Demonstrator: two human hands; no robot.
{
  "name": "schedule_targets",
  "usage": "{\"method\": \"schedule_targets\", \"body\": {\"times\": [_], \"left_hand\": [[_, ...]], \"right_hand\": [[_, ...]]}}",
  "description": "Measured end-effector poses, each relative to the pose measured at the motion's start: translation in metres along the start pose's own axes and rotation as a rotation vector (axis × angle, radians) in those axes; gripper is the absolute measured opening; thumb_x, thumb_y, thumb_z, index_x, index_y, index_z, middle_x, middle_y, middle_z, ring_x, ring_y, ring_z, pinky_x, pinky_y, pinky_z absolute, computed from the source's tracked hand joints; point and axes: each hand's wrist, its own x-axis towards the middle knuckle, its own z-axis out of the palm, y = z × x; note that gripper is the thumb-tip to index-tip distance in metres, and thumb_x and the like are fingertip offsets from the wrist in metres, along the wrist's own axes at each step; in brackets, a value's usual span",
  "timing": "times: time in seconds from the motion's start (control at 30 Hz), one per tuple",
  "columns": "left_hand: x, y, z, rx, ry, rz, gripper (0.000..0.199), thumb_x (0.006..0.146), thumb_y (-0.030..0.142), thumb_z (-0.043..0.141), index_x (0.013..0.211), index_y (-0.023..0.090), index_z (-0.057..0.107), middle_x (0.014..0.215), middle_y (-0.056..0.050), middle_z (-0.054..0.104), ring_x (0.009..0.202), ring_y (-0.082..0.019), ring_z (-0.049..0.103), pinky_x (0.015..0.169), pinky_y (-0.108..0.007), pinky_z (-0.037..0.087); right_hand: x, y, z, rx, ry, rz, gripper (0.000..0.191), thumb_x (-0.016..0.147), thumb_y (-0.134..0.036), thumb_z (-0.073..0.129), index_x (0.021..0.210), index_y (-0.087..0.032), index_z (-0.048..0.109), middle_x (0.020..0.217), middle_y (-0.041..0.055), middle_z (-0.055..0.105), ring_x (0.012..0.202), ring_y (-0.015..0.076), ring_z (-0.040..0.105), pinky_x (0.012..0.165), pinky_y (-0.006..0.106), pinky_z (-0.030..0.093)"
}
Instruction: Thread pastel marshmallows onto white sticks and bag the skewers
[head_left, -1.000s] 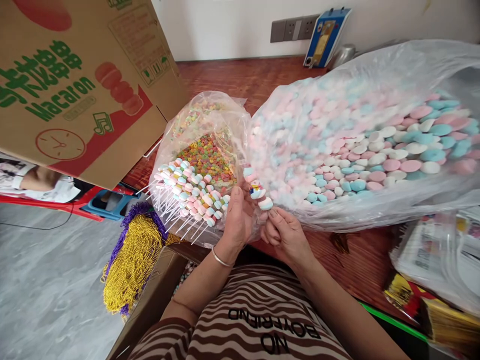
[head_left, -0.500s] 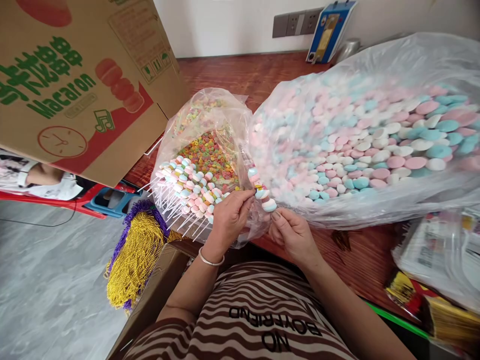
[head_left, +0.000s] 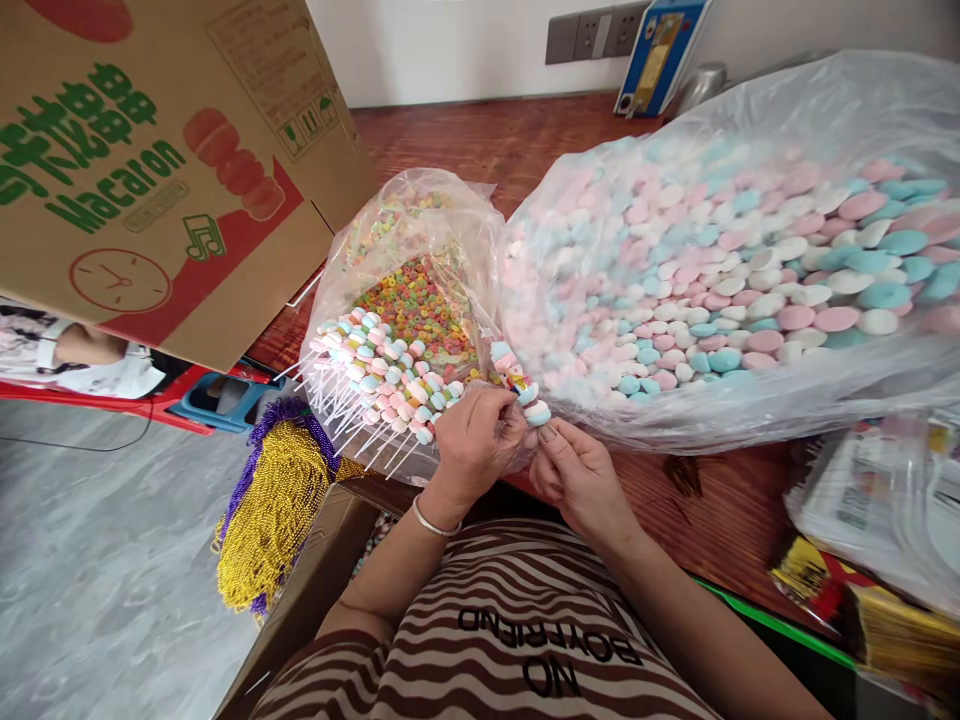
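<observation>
Both hands at a short marshmallow stack point(head_left: 520, 385), which lies tilted in front of me, between a clear bag of ring-shaped cereal point(head_left: 420, 300) and a large clear bag of loose marshmallows point(head_left: 720, 300), above the near edge of the tabletop point(head_left: 720, 510). My right hand point(head_left: 577, 475) has its thumb and index finger clamped on the near end of the stack, just under the last blue-and-white piece; any stick there is hidden. My left hand point(head_left: 476, 435) has its fingers curled together beside the stack; whether they grip anything, I cannot tell.

Handling, in my judgement: the pieces look soft, so a light pinch at the end serves me better than a squeeze across the middle. The right hand makes the steady anchor, while the left is better suited to small adjustments along the stack's own line, since a sideways push could bend it or spread the pieces. Loose film lies close to both hands and is best left outside the pinch.

Pose: the left forearm rises from the lower left, bracelet point(head_left: 435, 520) at the wrist, back of the hand largely upward. The right forearm slants in from the lower right, its thumb uppermost. The hands meet in front of the striped shirt point(head_left: 465, 600), fingertips near one another; finished-looking marshmallow skewers point(head_left: 375, 375) lie beyond the left hand.
</observation>
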Motion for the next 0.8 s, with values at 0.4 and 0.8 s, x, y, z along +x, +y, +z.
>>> {"method": "schedule_targets", "body": {"times": [0.4,0.8], "left_hand": [[-0.002,0.000,0.005,0.128,0.093,0.176,0.009,0.082,0.014,0.068,0.085,0.022,0.067,0.078,-0.002,0.070,0.071,-0.014,0.064,0.069,-0.025,0.051],[0.006,0.001,-0.006,-0.183,-0.079,0.074,0.004,0.090,0.020,0.068,0.092,0.019,0.065,0.118,-0.010,0.062,0.116,-0.020,0.061,0.085,-0.030,0.058]], "right_hand": [[-0.001,0.003,0.002,0.039,0.003,0.001,0.035,0.096,-0.049,0.063,0.079,-0.020,0.057,0.047,-0.0118,0.036,0.038,0.0051,0.030,0.041,0.020,0.027],[-0.003,0.007,-0.006,-0.127,-0.059,0.005,0.034,0.101,-0.051,0.055,0.088,-0.020,0.060,0.048,-0.0108,0.036,0.041,0.0067,0.029,0.042,0.021,0.023]]}}
